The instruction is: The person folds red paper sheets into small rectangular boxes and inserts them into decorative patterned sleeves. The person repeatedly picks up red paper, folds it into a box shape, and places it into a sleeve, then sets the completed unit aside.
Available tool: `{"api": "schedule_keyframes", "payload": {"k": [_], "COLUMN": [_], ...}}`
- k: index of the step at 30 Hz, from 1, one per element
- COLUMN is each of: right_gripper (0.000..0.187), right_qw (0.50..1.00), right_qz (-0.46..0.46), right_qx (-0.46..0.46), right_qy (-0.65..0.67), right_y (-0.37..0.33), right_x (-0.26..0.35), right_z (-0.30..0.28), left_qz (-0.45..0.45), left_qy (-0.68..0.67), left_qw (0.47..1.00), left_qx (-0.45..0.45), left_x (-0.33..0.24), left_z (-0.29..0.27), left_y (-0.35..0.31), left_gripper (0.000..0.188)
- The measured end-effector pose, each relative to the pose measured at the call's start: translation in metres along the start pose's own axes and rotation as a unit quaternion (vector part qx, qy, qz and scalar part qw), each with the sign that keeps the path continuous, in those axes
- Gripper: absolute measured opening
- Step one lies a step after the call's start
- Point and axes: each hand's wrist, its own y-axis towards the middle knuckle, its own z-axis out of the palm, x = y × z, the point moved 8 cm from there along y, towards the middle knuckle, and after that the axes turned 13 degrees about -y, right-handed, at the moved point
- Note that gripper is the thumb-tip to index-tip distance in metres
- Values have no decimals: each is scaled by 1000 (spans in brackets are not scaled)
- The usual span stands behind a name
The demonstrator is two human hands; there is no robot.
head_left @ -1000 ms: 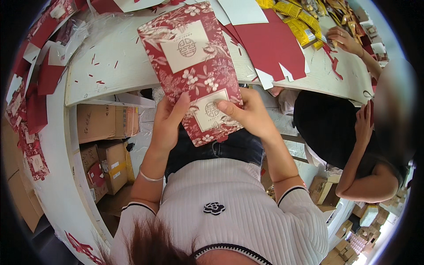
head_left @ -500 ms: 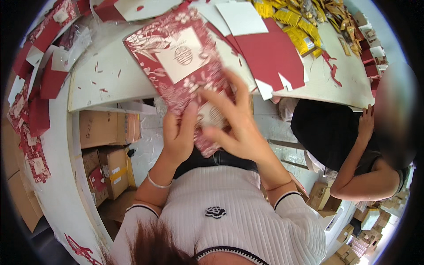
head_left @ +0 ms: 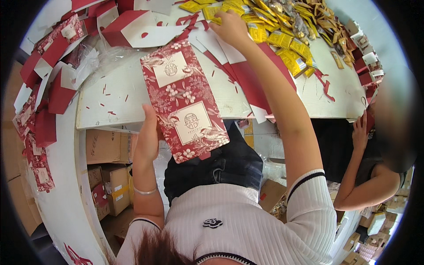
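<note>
A flat red carton, printed with pale flowers, birds and two cream panels, slants over the table's near edge. My left hand grips it by its left edge, the thumb upright beside it and the other fingers hidden underneath. Stretched far forward, my right hand is over the near edge of a pile of yellow sachets, its bent fingers apart. Whether its fingertips touch a sachet cannot be made out. Plain red and white card blanks lie under my right forearm.
Opened red and white cartons crowd the table's left, with clear plastic among them. Red ribbon strips and small red scraps lie on the white table. Cardboard boxes sit below. At right sits another person.
My right hand has left the carton and reached forward to the yellow sachets. My left hand has shifted left and now holds the carton alone, with its printed face fully in view.
</note>
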Motion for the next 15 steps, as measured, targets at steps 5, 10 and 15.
{"api": "schedule_keyframes", "payload": {"k": [5, 10, 15], "right_gripper": [24, 13, 9], "right_qw": [995, 872, 737], "right_qz": [-18, 176, 170], "right_qx": [62, -122, -12], "right_qy": [-72, 440, 654], "right_y": [20, 23, -38], "right_x": [11, -27, 29], "right_z": [49, 9, -87], "left_qz": [-39, 149, 177], "left_qy": [111, 153, 103], "left_qw": [993, 977, 973], "left_qx": [10, -1, 110], "left_x": [-10, -61, -75], "left_z": [-37, -12, 49], "left_y": [-26, -37, -41], "left_gripper": [58, 49, 30]}}
